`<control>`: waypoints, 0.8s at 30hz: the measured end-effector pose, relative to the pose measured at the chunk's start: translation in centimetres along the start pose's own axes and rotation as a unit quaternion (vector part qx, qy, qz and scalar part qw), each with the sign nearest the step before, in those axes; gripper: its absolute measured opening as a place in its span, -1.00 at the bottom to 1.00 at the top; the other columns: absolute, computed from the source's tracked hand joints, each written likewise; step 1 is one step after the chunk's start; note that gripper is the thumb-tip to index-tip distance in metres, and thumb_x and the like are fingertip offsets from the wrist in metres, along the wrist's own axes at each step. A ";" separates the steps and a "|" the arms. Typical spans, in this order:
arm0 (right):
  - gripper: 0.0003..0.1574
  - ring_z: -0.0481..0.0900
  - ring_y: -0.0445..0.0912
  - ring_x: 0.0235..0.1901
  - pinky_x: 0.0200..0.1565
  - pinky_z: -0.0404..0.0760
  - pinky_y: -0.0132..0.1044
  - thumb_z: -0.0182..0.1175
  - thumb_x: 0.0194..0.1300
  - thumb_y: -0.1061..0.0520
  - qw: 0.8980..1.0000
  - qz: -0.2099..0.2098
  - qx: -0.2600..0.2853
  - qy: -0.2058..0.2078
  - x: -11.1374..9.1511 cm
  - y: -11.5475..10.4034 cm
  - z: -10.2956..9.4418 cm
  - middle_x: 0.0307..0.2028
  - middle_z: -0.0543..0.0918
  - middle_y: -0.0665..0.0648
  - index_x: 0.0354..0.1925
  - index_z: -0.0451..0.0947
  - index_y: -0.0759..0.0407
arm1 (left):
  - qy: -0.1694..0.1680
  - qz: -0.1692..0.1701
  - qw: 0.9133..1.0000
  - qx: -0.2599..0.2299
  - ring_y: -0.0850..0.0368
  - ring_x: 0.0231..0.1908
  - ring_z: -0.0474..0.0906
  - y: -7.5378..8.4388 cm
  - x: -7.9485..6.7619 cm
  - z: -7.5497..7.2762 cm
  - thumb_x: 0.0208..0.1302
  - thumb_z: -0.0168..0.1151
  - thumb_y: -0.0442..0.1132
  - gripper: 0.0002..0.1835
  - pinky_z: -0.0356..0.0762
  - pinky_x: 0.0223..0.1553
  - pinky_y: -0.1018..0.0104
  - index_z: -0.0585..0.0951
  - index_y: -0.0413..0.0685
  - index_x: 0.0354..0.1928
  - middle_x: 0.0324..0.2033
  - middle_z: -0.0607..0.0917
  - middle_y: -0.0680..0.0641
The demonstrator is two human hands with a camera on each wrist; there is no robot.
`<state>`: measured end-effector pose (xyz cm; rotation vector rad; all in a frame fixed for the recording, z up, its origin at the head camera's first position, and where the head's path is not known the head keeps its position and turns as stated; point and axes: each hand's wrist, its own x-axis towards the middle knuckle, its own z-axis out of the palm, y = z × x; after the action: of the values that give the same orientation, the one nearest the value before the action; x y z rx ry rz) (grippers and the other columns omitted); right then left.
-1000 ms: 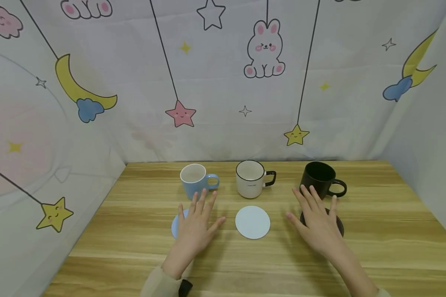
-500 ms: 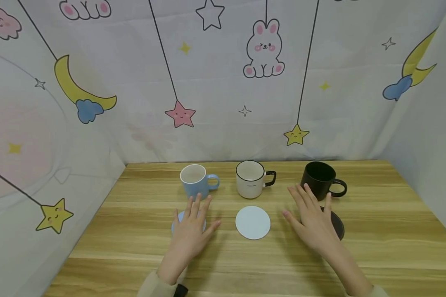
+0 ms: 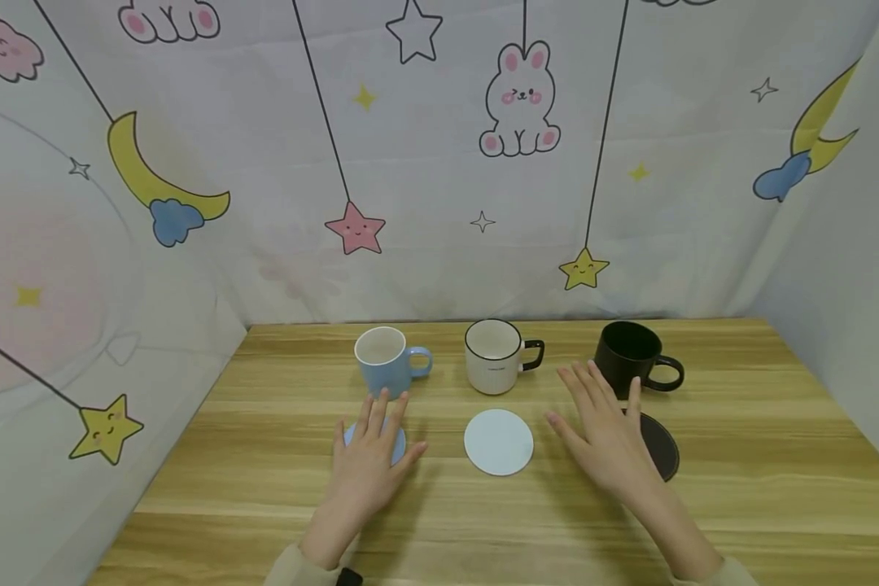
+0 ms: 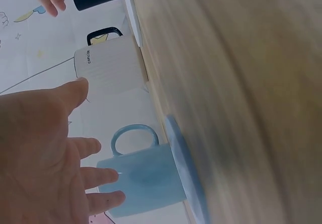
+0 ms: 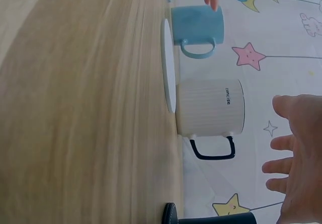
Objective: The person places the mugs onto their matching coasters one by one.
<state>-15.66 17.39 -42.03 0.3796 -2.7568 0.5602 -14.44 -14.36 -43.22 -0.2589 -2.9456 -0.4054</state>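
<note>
My left hand (image 3: 366, 465) hovers over the blue coaster (image 3: 399, 447), fingers spread and nothing in them; it hides part of that disc. Just beyond its fingertips stands a light blue mug (image 3: 384, 362), handle to the right. My right hand (image 3: 610, 443), likewise spread and bare, covers part of the dark coaster (image 3: 661, 449) and overlaps the black mug (image 3: 628, 358) behind. Between the hands lies a white coaster (image 3: 499, 442), with a white mug (image 3: 492, 358) with black rim and handle behind it. Both wrist views show the palms raised above the tabletop.
The wooden table (image 3: 498, 529) ends at the back against a white curtain (image 3: 425, 163) printed with stars, moons and rabbits. More cloth hangs along the left and right sides. The three mugs stand in a row near the back edge.
Both hands have drifted left and slightly toward the person, showing more of the blue and dark coasters. The mugs and coasters have stayed in place.
</note>
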 end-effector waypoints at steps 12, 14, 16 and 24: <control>-0.20 -0.02 0.14 0.50 0.36 -0.40 0.39 0.00 0.40 -0.27 1.000 -0.001 0.001 0.004 0.6 -0.9 0.3 0.46 0.18 0.20 0.46 0.10 -0.03 | -0.008 -0.008 1.000 0.000 -0.21 0.48 0.02 -0.7 -0.2 -0.1 0.29 0.09 0.26 -0.20 0.01 0.27 -0.50 0.15 0.14 0.48 0.47 0.16 -0.17; -0.20 -0.02 0.14 0.50 0.36 -0.39 0.39 -0.01 0.40 -0.27 1.000 0.000 0.004 0.002 0.7 -1.0 0.3 0.46 0.19 0.20 0.46 0.10 -0.02 | -0.009 -0.011 1.000 0.003 -0.21 0.47 0.03 -0.8 -0.3 -0.2 0.28 0.09 0.26 -0.20 0.03 0.26 -0.50 0.16 0.14 0.48 0.47 0.16 -0.17; -0.20 -0.02 0.14 0.50 0.37 -0.38 0.39 0.01 0.40 -0.25 1.000 0.000 0.008 0.000 0.8 -1.1 0.4 0.45 0.19 0.20 0.46 0.11 0.00 | -0.010 -0.015 1.000 0.003 -0.21 0.46 0.06 -0.9 -0.4 -0.3 0.28 0.10 0.26 -0.20 0.05 0.26 -0.49 0.16 0.13 0.48 0.47 0.17 -0.17; -0.21 0.03 0.15 0.48 0.37 -0.32 0.38 0.05 0.38 -0.22 1.000 -0.010 0.012 0.009 1.2 -1.4 0.6 0.42 0.24 0.23 0.44 0.15 0.04 | -0.021 -0.030 0.999 -0.005 -0.26 0.44 0.09 -1.1 -0.4 -0.8 0.28 0.12 0.23 -0.19 0.11 0.23 -0.49 0.16 0.08 0.47 0.45 0.19 -0.22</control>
<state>-16.45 15.67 -41.68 0.4054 -2.7275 0.5899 -14.15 -15.69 -42.85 -0.1833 -2.9993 -0.4268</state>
